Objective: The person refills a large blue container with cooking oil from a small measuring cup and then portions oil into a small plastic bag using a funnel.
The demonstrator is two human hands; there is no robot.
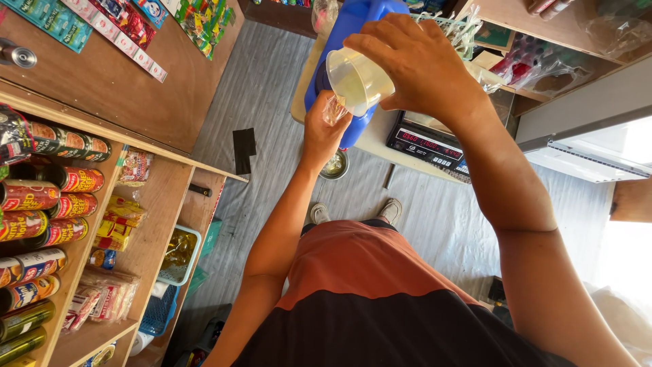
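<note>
Just behind the fingers a tall blue plastic jug blocks the way; a black digital scale stands beside them; below lies open grey floor.

Red-labelled cans stacked on left shelf; sachet strips hanging above; scale's red-digit screen on counter.

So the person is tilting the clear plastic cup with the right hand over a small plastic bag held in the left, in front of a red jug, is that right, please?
Not quite: the jug is blue, not red, as the head view shows. The right hand does tilt the clear plastic cup over the small plastic bag pinched in the left hand.
</note>
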